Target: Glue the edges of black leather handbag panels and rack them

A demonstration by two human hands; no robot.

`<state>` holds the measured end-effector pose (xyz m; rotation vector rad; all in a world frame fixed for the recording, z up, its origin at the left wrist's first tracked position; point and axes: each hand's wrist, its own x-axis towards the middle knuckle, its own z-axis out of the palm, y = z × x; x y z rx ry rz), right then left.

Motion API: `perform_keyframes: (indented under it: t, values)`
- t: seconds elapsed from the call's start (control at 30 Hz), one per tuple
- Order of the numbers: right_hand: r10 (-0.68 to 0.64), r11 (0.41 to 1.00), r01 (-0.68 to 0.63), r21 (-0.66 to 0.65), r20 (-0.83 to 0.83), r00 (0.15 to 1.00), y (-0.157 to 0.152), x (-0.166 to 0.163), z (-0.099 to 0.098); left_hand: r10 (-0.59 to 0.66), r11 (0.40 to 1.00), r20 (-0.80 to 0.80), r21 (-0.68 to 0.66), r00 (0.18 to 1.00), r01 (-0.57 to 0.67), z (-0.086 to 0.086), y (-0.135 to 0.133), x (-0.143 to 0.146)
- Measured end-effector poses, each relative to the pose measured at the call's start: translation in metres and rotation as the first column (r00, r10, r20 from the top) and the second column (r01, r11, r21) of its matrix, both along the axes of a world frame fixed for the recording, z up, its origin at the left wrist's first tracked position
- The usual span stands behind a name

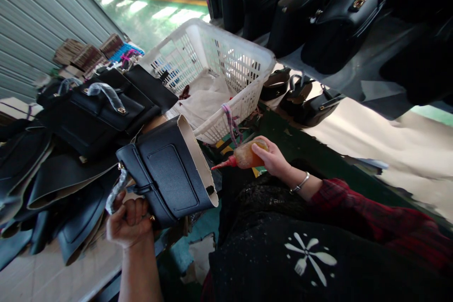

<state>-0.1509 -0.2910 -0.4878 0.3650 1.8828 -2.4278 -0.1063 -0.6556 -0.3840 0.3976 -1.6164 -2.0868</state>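
Observation:
My left hand (129,219) is closed round the plastic-wrapped handle of a black handbag (171,174), which is tipped on its side. The bag's raw, pale-lined edge (198,155) faces right, with a small dark spot near its lower end. Gripped in my right hand (272,158) is a squeeze bottle (246,155) of amber liquid. Its red nozzle (223,163) points left, close to the bag's pale edge; whether the tip touches it I cannot tell.
A white plastic basket (233,56) with pale sheets inside stands beyond the bag. Black bag pieces (102,108) are piled on the table at left. More black handbags (339,19) crowd a shelf at upper right, and others (300,96) sit below it.

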Motion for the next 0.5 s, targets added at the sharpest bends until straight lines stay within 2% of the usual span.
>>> perform_keyframes:
  t: [0.13, 0.33, 0.43, 0.5]
  values:
    - [0.028, 0.999, -0.028, -0.023, 0.013, 1.000, -0.006, -0.006, 0.001, -0.010, 1.000, 0.007, 0.026, 1.000, 0.010, -0.001, -0.002, 0.000]
    - [0.157, 0.987, -0.157, -0.017, 0.057, 0.986, 0.000, 0.009, -0.002, 0.039, 0.999, -0.004, 0.023, 0.999, -0.038, -0.004, -0.001, 0.001]
    - [0.212, 0.977, -0.210, -0.042, 0.052, 0.976, 0.001, 0.012, -0.001, 0.002, 0.999, -0.027, 0.050, 1.000, -0.001, -0.006, -0.005, 0.000]
    - [0.184, 0.982, -0.181, -0.043, 0.054, 0.981, 0.000, 0.011, -0.001, -0.028, 0.996, -0.032, 0.080, 0.999, 0.030, -0.008, -0.008, 0.000]
